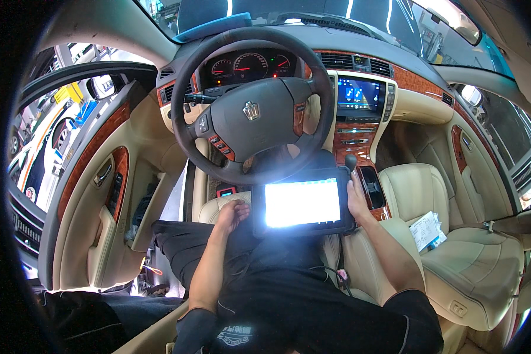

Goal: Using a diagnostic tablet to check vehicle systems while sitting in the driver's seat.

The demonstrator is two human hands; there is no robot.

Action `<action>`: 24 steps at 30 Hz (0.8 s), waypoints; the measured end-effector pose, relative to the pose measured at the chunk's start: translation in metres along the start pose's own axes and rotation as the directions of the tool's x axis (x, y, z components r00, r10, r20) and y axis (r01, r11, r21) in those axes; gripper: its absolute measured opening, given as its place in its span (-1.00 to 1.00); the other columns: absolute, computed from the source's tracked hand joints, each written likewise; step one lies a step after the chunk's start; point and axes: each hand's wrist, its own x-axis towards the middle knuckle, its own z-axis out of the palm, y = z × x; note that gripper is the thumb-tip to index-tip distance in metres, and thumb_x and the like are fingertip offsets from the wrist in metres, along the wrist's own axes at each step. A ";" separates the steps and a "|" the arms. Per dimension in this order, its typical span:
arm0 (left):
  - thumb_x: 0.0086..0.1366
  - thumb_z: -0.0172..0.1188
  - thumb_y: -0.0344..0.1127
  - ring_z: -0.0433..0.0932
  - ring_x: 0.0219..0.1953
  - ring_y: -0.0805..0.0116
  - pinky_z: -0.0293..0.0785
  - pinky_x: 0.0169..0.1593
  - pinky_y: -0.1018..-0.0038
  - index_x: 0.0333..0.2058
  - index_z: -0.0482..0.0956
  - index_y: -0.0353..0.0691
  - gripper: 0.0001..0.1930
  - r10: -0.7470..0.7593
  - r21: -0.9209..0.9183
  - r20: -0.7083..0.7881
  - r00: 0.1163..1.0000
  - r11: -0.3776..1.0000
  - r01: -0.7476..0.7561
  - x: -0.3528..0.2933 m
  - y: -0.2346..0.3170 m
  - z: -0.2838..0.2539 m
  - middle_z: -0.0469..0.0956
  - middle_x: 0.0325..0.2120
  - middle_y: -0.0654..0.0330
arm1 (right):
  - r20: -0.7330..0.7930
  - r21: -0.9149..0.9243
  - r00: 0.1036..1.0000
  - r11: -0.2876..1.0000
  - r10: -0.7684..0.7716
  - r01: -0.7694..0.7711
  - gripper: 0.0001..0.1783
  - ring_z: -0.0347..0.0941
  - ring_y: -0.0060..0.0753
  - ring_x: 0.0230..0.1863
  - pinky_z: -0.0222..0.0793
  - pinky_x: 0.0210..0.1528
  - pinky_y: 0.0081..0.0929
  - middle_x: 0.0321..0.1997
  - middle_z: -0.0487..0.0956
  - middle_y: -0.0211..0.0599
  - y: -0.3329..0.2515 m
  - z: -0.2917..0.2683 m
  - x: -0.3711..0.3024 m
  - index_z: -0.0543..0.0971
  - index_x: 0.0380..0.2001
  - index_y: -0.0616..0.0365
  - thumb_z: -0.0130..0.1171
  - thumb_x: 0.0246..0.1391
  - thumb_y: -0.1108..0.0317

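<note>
Right hand (356, 197) grips tablet (302, 202); left hand (232, 213) on lap; beige car cabin

A dark steering wheel (251, 106) is filling the far centre, a dashboard screen (358, 93) is glowing to its right, and papers (426, 230) are lying on the cream passenger seat (460, 248).

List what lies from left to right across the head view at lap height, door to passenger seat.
Open driver's door → left hand resting on the lap → lit tablet → right hand gripping the tablet's right edge → papers on the cream passenger seat.
</note>
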 end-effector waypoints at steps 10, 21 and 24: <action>0.31 -0.17 -0.25 0.47 -0.30 0.25 0.45 -0.19 0.36 -0.12 0.31 -0.35 -0.70 -0.003 0.028 -0.018 1.000 1.000 0.004 -0.004 0.003 0.006 0.45 -0.30 0.03 | -0.011 -0.048 1.000 0.999 0.011 -0.011 -0.45 0.04 -0.14 0.30 -0.08 0.28 -0.36 0.24 0.19 0.02 -0.005 -0.002 -0.002 0.07 0.23 0.22 -0.35 0.28 0.13; 0.22 0.09 -0.37 0.27 0.06 0.34 0.12 0.15 0.47 0.12 0.17 -0.29 -0.49 0.512 0.414 0.084 0.855 0.763 -0.497 -0.012 0.016 0.101 0.32 -0.01 0.12 | -0.058 -0.121 0.998 0.992 0.009 -0.016 -0.45 0.04 -0.10 0.30 -0.10 0.29 -0.36 0.24 0.18 0.02 -0.016 0.001 -0.006 0.07 0.24 0.19 -0.35 0.28 0.12; 0.17 0.11 -0.47 0.20 0.12 0.32 0.03 0.20 0.48 0.21 0.03 -0.29 -0.35 0.540 0.409 0.138 0.830 0.732 -0.544 -0.014 0.019 0.109 0.24 0.08 0.09 | -0.067 -0.131 0.998 0.991 -0.007 -0.002 -0.45 0.04 -0.10 0.30 -0.10 0.29 -0.35 0.24 0.18 0.02 -0.017 0.001 -0.007 0.08 0.23 0.19 -0.35 0.28 0.11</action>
